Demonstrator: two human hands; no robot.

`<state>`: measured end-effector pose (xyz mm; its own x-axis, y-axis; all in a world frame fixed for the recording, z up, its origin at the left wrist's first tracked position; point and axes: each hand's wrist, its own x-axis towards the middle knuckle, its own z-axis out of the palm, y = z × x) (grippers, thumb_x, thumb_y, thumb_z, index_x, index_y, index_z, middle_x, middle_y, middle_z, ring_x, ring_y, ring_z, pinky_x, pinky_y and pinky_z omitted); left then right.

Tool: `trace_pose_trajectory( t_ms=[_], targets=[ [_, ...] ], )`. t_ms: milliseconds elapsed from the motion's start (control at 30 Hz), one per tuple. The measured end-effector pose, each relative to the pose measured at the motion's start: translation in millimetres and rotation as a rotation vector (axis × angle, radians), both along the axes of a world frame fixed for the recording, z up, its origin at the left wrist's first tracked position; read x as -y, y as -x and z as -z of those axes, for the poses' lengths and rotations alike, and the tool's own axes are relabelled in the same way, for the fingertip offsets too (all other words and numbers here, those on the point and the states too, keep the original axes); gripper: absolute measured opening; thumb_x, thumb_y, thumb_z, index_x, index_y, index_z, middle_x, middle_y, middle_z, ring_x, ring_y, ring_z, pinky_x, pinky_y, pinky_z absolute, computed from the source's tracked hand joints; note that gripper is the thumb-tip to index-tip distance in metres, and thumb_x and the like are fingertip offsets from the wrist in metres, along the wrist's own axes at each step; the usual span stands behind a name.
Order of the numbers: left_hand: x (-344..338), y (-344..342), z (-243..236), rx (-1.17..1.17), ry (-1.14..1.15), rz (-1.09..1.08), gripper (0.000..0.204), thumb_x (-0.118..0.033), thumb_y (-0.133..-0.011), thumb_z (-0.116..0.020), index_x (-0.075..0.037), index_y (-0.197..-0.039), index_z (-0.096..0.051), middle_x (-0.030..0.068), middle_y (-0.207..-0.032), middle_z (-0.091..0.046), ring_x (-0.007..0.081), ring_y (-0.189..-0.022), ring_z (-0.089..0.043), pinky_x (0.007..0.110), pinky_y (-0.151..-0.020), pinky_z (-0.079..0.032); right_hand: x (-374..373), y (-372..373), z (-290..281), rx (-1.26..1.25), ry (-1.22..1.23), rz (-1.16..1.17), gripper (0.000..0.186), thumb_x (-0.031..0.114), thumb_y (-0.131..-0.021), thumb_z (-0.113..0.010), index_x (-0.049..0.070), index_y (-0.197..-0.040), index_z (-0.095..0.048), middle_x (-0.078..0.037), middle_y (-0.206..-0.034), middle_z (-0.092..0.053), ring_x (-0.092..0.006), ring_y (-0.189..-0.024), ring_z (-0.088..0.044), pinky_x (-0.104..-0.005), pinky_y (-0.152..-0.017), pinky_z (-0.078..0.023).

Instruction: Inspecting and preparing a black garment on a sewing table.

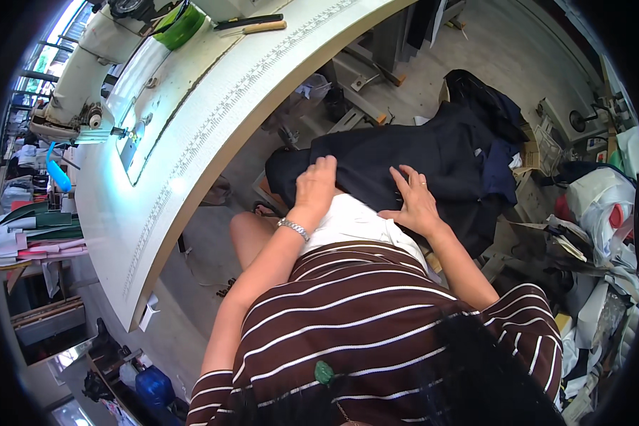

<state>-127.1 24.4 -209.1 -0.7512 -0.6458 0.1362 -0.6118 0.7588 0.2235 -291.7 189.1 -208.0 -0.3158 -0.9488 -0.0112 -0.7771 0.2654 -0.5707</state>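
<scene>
Head view. Dark navy garment (405,160) spread across lap, trailing right onto heap of dark cloth (486,106). Left hand (315,186) laid on garment's near edge, fingers curled down over fabric, knuckles up; metal watch (293,228) at wrist. Right hand (415,202) open, fingers splayed, pressed flat on same garment, just right of left hand. White sewing table (192,135) curving at left, sewing machine (85,78) on far end.
</scene>
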Motion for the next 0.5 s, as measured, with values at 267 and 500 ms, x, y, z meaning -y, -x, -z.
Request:
trace_pose_trajectory(
  t_ms=[267,500],
  targets=[
    [-6.1,0.0,-85.4,-0.825,-0.334,-0.151,0.036,0.01,-0.073,-0.036,-0.001,-0.104,-0.049,0.0143,-0.078,-0.057,0.0198,-0.067,-0.055,0.028,-0.066,-0.044,50.5,12.4,-2.9,0.031,0.266,0.224,0.042,0.002,-0.065,-0.061,0.006,-0.107,-0.059,-0.016,-0.104,-0.06,-0.0345,-0.093,-0.058,-0.0388,-0.081,-0.048],
    [-16.9,3.6,-99.8,-0.62,-0.299,-0.149,0.076,-0.021,-0.059,-0.08,-0.002,-0.12,-0.039,0.0238,-0.103,-0.056,0.0355,-0.096,-0.058,0.036,-0.08,-0.047,94.9,13.5,-149.5,0.385,0.809,0.224,0.031,-0.009,-0.07,-0.046,-0.005,-0.099,-0.059,-0.007,-0.085,-0.064,-0.01,-0.081,-0.057,-0.0221,-0.075,-0.045]
  ],
)
